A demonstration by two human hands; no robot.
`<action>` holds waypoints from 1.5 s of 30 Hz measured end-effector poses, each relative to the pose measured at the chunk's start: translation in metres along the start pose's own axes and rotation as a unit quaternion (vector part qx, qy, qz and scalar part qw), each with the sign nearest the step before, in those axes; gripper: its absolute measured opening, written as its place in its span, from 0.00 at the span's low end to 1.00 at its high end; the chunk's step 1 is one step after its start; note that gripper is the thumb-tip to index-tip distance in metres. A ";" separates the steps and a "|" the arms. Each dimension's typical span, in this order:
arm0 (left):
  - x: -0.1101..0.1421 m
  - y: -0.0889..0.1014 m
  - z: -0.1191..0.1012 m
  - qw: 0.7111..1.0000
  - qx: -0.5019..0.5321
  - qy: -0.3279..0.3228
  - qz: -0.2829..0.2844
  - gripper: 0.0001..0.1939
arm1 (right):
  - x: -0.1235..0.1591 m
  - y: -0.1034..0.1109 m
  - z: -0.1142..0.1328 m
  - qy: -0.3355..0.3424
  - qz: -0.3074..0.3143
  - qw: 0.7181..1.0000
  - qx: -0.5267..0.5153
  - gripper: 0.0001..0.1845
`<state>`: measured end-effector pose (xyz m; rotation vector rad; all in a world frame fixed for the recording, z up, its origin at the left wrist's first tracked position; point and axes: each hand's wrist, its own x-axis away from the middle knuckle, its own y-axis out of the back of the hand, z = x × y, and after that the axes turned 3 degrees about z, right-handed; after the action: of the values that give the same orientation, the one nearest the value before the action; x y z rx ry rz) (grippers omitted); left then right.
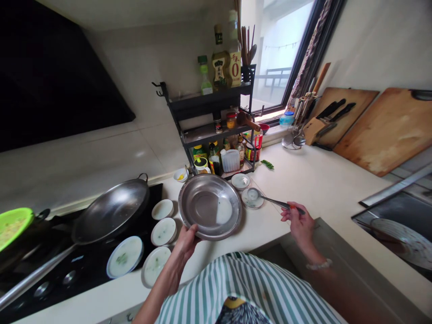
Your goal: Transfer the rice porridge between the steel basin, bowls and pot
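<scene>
My left hand point(186, 240) grips the near rim of a large steel basin point(209, 207) that holds a little white liquid and is tipped on the counter. My right hand point(299, 221) is closed on the red-tipped handle of a metal ladle point(270, 200). The ladle's bowl hovers over a small white saucer point(252, 199) just right of the basin. Another small saucer point(240, 181) sits behind it.
Several small white dishes point(164, 231) with white batter lie left of the basin, some on the black stove point(64, 274). A steel wok point(111, 209) sits on the stove. A spice rack point(216, 130) stands behind; cutting boards point(388, 128) and a sink point(398, 234) are right.
</scene>
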<state>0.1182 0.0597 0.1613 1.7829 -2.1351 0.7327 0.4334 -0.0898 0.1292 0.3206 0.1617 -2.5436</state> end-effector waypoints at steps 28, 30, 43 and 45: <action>0.001 -0.002 0.003 1.000 -0.003 -0.003 0.008 0.14 | 0.044 -0.052 0.004 0.040 0.232 0.971 0.024 0.17; 0.001 0.000 0.004 1.000 -0.002 -0.003 0.008 0.14 | 0.044 -0.053 0.001 -0.008 0.208 0.978 0.004 0.18; -0.002 0.002 0.004 1.000 0.008 -0.004 0.005 0.11 | 0.038 -0.050 0.007 -0.108 0.119 0.983 -0.088 0.18; -0.002 0.002 0.003 1.000 0.005 0.001 0.000 0.12 | 0.038 -0.048 0.006 -0.113 0.116 0.982 -0.096 0.18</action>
<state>0.1174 0.0605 0.1574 1.7873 -2.1348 0.7467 0.3749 -0.0704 0.1276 -0.0240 0.2644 -2.2908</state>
